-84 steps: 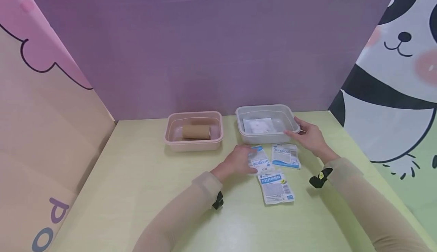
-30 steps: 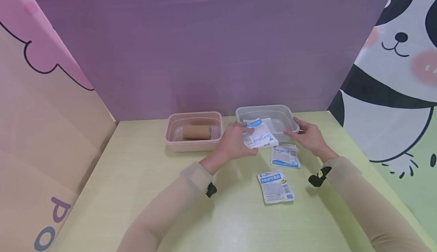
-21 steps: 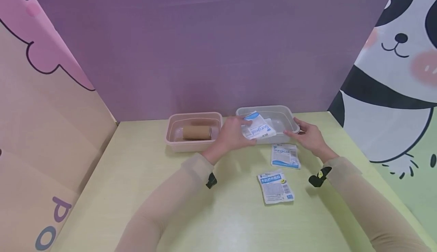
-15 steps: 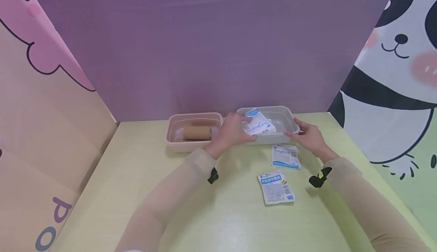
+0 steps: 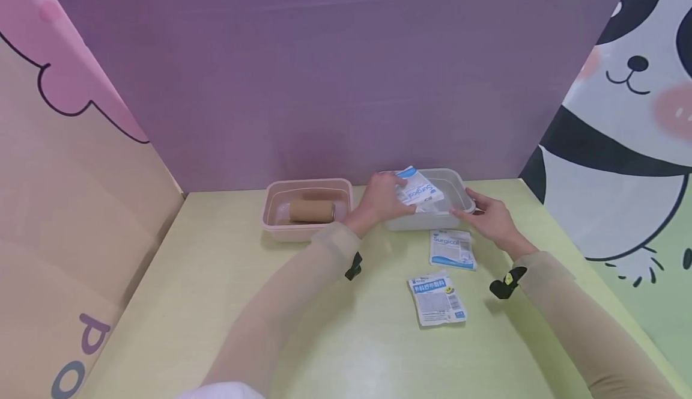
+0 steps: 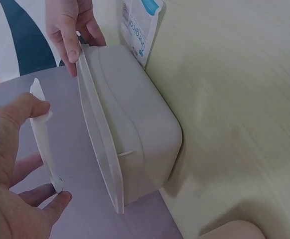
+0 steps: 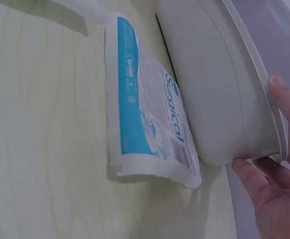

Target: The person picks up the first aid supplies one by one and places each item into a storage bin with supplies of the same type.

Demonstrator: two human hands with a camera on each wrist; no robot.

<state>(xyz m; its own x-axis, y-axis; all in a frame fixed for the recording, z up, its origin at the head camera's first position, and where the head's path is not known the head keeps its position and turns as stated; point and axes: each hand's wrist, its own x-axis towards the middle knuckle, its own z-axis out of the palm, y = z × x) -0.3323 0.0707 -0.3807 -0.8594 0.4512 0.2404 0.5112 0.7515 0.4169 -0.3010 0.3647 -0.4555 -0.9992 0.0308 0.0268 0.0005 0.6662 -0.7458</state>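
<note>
Between thumb and fingers, my left hand (image 5: 382, 196) pinches a white and blue surgical dressing packet (image 5: 419, 187) above the grey plastic box (image 5: 424, 223). In the left wrist view the packet (image 6: 46, 144) is seen edge-on, apart from the box's rim. My right hand (image 5: 493, 217) grips the box's right end, thumb on the rim and fingers beneath it, as the right wrist view shows. Part of another white packet (image 5: 431, 207) shows inside the box, mostly hidden. On the table, one Surgical packet (image 5: 452, 249) lies just in front of the box, and another packet (image 5: 437, 299) lies nearer.
Left of the grey box stands a pink box (image 5: 307, 233) with a brown roll (image 5: 312, 211) lying in it. A purple panel (image 5: 346, 74) rises behind both boxes. Printed panels flank the pale yellow table (image 5: 216, 279).
My left hand has picked the packet up from the table and carried it up and away over the grey box, lately shifting right. My right hand keeps its grip on the box.
</note>
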